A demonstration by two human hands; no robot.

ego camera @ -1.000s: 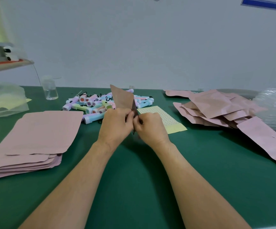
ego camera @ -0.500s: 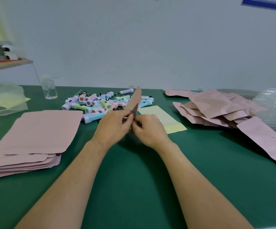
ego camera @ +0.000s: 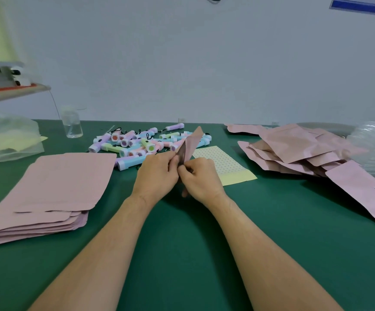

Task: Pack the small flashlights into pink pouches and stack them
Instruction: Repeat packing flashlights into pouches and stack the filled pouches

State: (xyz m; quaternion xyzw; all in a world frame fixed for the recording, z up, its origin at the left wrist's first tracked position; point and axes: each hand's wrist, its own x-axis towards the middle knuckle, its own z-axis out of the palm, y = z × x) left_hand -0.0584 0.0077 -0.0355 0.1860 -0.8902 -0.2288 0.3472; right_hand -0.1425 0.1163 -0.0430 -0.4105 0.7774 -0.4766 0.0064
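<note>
We hold one pink pouch (ego camera: pixel 192 142) between both hands, edge-on to us, its far corner rising up and away from the knuckles; our left hand (ego camera: pixel 155 173) pinches its near end from the left with thumb and curled fingers, and our right hand (ego camera: pixel 201 178) pinches the same end from the right, the two hands touching at the fingertips; neither hand has anything else in it. We cannot tell whether a flashlight is already inside, since the pouch shows us only its thin side and a dark strip near the thumbs.

The loose flashlights (ego camera: pixel 146 144) lie in a pile just beyond the left hand; a flat stack of pouches (ego camera: pixel 54 182) sits well out to the left of it; a looser heap of pouches (ego camera: pixel 294 149) lies well out to the right of the right hand, and a yellow sticker sheet (ego camera: pixel 226 164) lies just beyond and beside that hand on the green table (ego camera: pixel 182 243).

We judge that we are working the pouch's mouth, either parting it or pressing it closed; if it is empty, the next move calls for one hand to keep the mouth open while the other reaches forward for a flashlight; if filled, for a firm pinch along the whole lip before it joins a pile.
</note>
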